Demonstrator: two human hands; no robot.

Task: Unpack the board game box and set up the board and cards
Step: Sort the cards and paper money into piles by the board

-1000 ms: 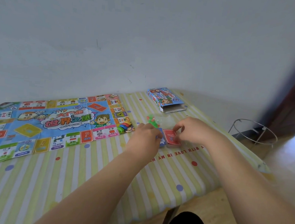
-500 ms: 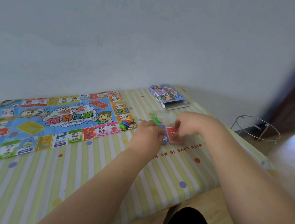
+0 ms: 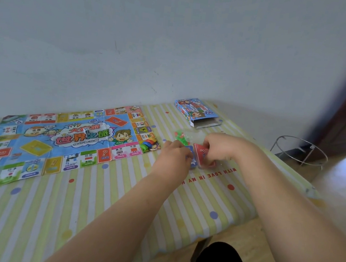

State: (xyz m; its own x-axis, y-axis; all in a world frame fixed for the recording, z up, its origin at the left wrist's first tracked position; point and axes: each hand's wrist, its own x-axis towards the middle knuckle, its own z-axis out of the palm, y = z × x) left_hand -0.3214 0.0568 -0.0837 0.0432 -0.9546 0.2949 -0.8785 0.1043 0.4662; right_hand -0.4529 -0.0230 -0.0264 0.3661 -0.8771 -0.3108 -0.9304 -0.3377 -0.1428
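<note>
We start at the right hand [image 3: 221, 147]. Its fingers curl down over the top edge of the red cards [image 3: 203, 157] and pinch them. The pack stands tilted on the desk [image 3: 98, 208], its red back with a white curl facing us. The left hand [image 3: 174, 154] is just beside it, knuckles toward us and fingers curled under. The blue cards [image 3: 191, 154] show at its fingertips, touching the red pack. The back of the hand hides the fingers, so we cannot tell whether it grips them or only rests against them. The two hands are close together with only the cards between them, just off the right edge of the board [image 3: 62, 140], near its front right corner.

The board lies unfolded and flat on the striped, dotted desk cloth, creased along its folds, its far edge near the wall [image 3: 176, 37]. On the title lettering in its middle we see a white die [image 3: 87, 131]. On its front right corner lies a short row of coloured tokens [image 3: 148, 146].

Right of the board, just behind the hands, a clear bag [image 3: 181, 136] holds green and red pieces. Farther right of the board and nearer the wall lies the box [image 3: 196, 112], flat, its open end facing away from the wall. Well to the right of the board, past the desk's edge, a wire stand [image 3: 300, 151] stands on the floor [image 3: 340, 187].
</note>
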